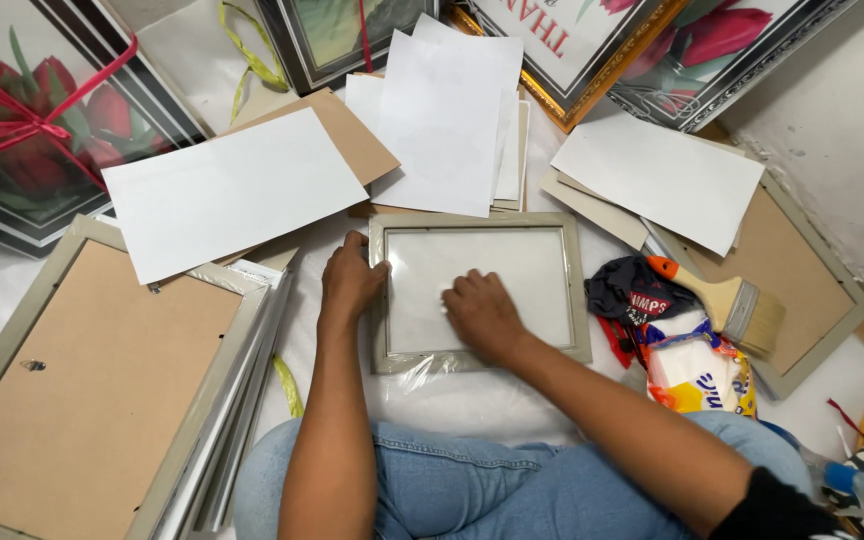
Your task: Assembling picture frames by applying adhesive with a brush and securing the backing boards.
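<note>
Two hands work on a small grey picture frame lying flat on the floor.

The left hand (350, 280) clasps the left rail of the grey frame (480, 292), its grip curled over the edge; the right hand (482, 315) presses fingers-together on the glass, whether it pinches a cloth cannot be told. The frame lies just ahead of the person's knees, with bare white floor (472, 400) between them. Tight borders: a stack of white paper sheets (447, 120) touches its top rail, one large white sheet (227, 190) lies left, another (657, 180) right. One paintbrush (727, 300) rests right of the frame beside a dark rag (632, 288) and one plastic packet (697, 375). A stack of face-down frames (102, 390) fills the left.
</note>
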